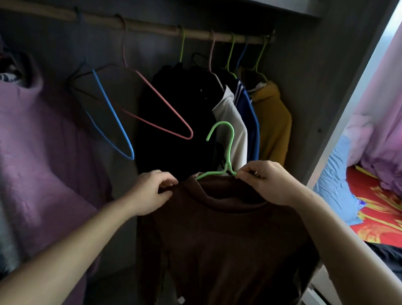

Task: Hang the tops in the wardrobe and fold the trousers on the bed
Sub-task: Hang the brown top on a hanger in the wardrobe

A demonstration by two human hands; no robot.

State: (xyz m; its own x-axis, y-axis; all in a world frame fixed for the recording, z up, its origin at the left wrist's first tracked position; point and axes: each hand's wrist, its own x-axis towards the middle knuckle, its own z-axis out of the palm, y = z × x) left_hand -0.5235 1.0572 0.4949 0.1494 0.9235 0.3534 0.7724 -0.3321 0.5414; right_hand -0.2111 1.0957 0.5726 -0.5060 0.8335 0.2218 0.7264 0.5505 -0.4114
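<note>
The left hand (156,190) pinches the shoulder edge of the brown top (228,242), fingers curled on the cloth. The top hangs on the green hanger (228,154) in front of the open wardrobe (308,90), well below the rail (148,25). The hanger's long axis runs left to right, roughly parallel with the rail, and its hook stands up with the open end to the left. The right hand (266,180) pinches the hanger at the base of the hook, so it is the hand nearer the hook. The rail lies up and ahead of both hands. I judge the lift goes to the bare stretch just left of the hung clothes.
</note>
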